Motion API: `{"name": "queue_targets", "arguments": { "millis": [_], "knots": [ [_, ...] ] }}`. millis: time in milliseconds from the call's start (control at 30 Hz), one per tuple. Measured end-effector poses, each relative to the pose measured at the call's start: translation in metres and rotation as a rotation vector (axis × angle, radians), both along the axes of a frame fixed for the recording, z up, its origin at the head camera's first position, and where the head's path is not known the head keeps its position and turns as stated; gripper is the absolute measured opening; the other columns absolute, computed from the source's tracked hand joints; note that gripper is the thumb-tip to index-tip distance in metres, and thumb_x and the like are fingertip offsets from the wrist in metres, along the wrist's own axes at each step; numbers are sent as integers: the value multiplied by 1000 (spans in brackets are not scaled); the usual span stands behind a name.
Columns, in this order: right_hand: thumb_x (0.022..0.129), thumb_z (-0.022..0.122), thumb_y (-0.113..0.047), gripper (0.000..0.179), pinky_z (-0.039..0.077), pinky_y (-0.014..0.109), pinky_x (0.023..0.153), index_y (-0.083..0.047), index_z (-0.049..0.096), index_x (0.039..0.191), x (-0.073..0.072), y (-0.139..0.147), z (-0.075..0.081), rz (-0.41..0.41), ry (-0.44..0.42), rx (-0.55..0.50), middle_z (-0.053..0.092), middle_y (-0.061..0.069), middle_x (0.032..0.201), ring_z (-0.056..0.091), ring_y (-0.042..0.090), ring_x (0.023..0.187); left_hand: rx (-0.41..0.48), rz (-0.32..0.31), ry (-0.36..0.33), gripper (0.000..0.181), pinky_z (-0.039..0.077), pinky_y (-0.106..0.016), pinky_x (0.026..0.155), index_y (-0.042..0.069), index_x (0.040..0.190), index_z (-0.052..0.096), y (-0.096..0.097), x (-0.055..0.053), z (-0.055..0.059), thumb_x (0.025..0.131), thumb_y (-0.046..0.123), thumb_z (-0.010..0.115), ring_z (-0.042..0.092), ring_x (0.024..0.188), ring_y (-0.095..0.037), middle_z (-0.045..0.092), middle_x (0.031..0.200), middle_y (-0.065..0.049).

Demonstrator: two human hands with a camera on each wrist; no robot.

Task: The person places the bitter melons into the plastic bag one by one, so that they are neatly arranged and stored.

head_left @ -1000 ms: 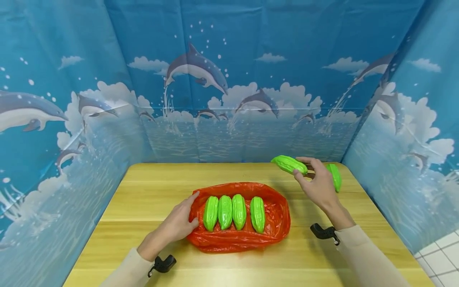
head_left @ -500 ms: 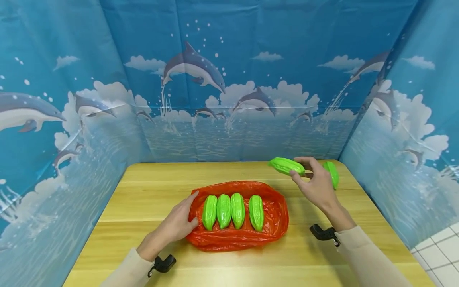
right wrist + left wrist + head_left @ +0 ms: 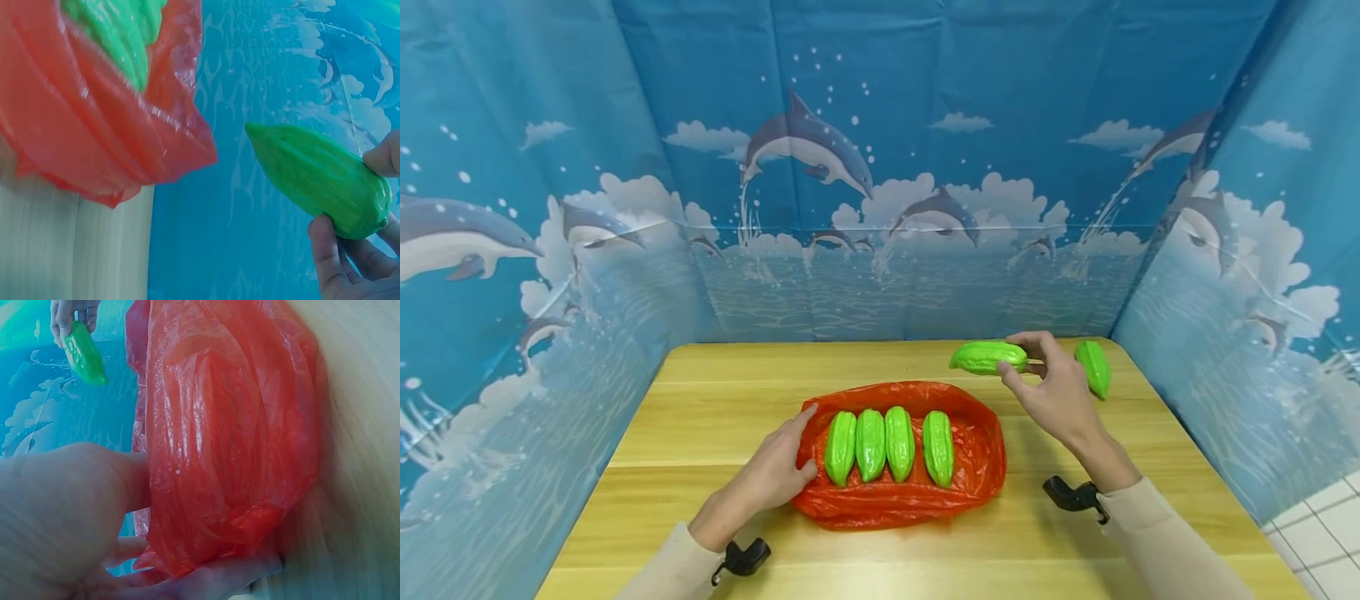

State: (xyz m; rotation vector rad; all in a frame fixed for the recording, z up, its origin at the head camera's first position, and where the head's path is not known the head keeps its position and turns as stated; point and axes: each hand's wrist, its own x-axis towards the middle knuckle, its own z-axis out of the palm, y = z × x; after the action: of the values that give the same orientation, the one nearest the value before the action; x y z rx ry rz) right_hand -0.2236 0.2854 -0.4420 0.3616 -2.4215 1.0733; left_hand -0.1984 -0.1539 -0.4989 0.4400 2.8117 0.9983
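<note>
In the head view my right hand grips one end of a ridged green bitter melon between thumb and fingers. It holds the melon sideways above the table, right of and behind the red plastic bag. The melon's pointed end faces the bag in the right wrist view. My left hand holds the bag's left end. Its thumb goes behind the bag's wall in the left wrist view, with fingers along the outside. Several bitter melons lie in a row in the opened bag, with a gap before the rightmost one.
Another bitter melon lies at the table's far right corner, beyond my right hand. The wooden table is enclosed at the back and both sides by a blue dolphin-print curtain. White floor tiles show at the lower right.
My right hand has moved a little left, bringing the bitter melon along and turning it more level. My left hand stays at the bag's left end.
</note>
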Motion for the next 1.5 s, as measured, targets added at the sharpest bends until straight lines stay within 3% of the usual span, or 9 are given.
{"name": "queue_targets", "arguments": {
  "millis": [67,200,300,667,800,1033,1267,1500],
  "knots": [
    [113,77,-18,40,69,40,102,-6,66,150,1,-2,0,5,-4,-3,75,17,146,75,37,130,2,-4,0,92,45,-70,135,5,182,36,1,1,-1,101,0,79,49,168,-53,48,182,-27],
    [115,75,-18,39,65,23,103,-7,67,151,3,-8,-2,33,-3,-3,74,17,148,73,37,131,7,-7,2,92,47,-70,134,4,182,37,2,2,-2,101,-1,80,49,167,-53,48,182,-28],
    [115,75,-16,39,62,16,104,-7,67,152,3,-14,-2,62,6,1,73,17,149,73,38,131,4,-4,-1,91,47,-70,134,5,182,37,2,3,-3,101,0,79,50,167,-52,49,181,-28],
    [115,75,-17,39,71,52,103,-9,71,152,0,-37,-2,127,-32,-23,68,17,141,77,38,125,-5,12,-9,91,49,-70,133,6,182,39,-1,10,-6,101,0,80,52,165,-52,51,180,-26],
    [114,76,-18,43,71,53,103,-11,68,156,-3,-42,-1,128,-47,-22,71,15,145,78,34,124,-1,10,0,91,50,-70,132,6,181,39,0,10,-7,101,0,81,54,164,-52,52,179,-27],
    [115,77,-25,45,71,39,102,-8,61,153,-8,-54,3,150,-126,-56,74,14,143,79,33,123,14,7,5,92,49,-71,132,5,182,37,0,6,-3,100,-1,80,51,165,-53,48,181,-28],
    [117,73,-32,43,72,49,103,-9,61,151,-14,-62,5,174,-199,-72,75,15,144,80,35,127,7,6,-3,93,46,-71,134,6,183,36,0,3,-1,101,0,79,49,167,-53,47,183,-27],
    [119,70,-35,41,72,49,103,-12,64,152,-18,-65,3,190,-241,-91,72,17,148,79,36,128,3,-6,2,93,47,-71,134,5,183,35,0,0,0,101,-1,78,49,167,-53,46,183,-28]
  ]
}}
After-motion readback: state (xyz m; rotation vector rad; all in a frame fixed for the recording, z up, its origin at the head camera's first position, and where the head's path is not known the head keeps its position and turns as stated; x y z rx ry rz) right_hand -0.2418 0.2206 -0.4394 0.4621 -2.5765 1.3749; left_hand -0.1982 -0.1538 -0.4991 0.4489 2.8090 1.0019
